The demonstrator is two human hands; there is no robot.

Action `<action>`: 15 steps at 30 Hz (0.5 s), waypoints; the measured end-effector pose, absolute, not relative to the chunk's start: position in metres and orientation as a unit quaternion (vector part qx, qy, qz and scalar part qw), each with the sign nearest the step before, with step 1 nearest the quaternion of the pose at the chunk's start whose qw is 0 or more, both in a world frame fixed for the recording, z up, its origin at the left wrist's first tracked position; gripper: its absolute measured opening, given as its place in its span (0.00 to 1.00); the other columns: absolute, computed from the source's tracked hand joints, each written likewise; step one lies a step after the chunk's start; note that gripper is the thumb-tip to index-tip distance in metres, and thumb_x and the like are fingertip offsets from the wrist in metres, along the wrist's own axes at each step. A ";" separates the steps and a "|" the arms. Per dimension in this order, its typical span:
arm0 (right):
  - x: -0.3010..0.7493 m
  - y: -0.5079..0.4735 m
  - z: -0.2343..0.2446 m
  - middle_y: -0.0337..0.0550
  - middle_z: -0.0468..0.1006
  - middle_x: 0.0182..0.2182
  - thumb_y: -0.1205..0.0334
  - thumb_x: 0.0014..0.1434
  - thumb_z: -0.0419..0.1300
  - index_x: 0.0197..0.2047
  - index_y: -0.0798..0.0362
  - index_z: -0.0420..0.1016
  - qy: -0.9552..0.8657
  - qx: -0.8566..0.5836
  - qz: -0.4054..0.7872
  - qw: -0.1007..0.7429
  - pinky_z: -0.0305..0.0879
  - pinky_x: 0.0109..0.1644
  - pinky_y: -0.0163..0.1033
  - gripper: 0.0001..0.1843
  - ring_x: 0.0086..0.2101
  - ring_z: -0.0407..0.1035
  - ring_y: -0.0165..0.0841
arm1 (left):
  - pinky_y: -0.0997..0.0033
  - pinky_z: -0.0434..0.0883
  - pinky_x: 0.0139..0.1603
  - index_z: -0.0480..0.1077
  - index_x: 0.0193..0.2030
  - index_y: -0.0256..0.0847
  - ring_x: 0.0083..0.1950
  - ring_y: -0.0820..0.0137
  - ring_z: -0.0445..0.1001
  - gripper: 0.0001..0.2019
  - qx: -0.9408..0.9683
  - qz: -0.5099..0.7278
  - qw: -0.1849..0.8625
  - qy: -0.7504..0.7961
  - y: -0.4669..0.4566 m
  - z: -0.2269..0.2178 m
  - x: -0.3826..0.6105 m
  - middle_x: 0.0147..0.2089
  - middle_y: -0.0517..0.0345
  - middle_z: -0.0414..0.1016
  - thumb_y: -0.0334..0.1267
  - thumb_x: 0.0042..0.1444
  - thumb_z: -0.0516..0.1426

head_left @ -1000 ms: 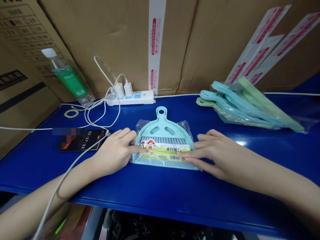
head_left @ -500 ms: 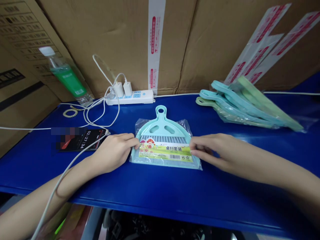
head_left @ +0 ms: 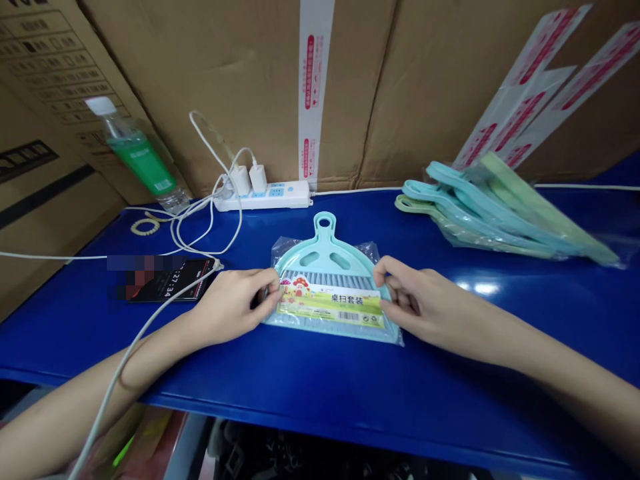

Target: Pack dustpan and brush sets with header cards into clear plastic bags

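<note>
A light-blue dustpan and brush set (head_left: 325, 257) lies flat in a clear plastic bag, its looped handle pointing away from me. Grey bristles and a printed label with red mushrooms show through the plastic. My left hand (head_left: 243, 300) is closed at the set's left edge, thumb and forefinger pinching it. On the opposite edge my right hand (head_left: 413, 297) has its fingers curled, with forefinger and thumb against the bagged rim. The right hand's other fingertips are partly hidden.
More bagged dustpan sets (head_left: 490, 210), blue and green, lie at the back right. A white power strip (head_left: 285, 195) with chargers and a phone (head_left: 170, 283) are at left. A bottle (head_left: 145, 163) leans against cardboard boxes (head_left: 240, 67). A white cable (head_left: 145, 327) crosses my left forearm.
My right hand has shifted its fingers slightly up along the right edge, forefinger and thumb further apart. The left thumb now shows at the left edge. The set stays in nearly the same place.
</note>
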State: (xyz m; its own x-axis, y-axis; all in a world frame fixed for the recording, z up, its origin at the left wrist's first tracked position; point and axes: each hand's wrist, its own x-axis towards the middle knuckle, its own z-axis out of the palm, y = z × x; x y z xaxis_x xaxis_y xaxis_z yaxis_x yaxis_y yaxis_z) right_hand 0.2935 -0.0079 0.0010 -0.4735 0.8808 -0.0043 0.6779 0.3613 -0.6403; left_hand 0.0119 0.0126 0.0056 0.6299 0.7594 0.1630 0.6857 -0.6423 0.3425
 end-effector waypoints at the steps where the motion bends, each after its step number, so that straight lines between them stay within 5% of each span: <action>1: 0.293 -0.008 0.000 0.26 0.62 0.14 0.61 0.58 0.48 0.35 0.47 0.54 -0.807 -0.483 0.293 0.173 0.51 0.19 0.35 0.03 0.16 0.57 0.28 | 0.78 0.54 0.21 0.62 0.30 0.41 0.18 0.77 0.59 0.08 0.889 0.149 0.137 0.412 0.013 0.005 0.012 0.18 0.70 0.59 0.36 0.60 0.48; 15: 0.293 -0.005 -0.010 0.24 0.56 0.14 0.64 0.57 0.48 0.36 0.46 0.54 -0.819 -0.451 0.297 0.195 0.48 0.19 0.34 0.04 0.15 0.53 0.27 | 0.79 0.56 0.22 0.58 0.33 0.42 0.20 0.79 0.58 0.02 0.854 0.170 0.255 0.421 0.015 -0.001 0.008 0.20 0.72 0.56 0.32 0.55 0.49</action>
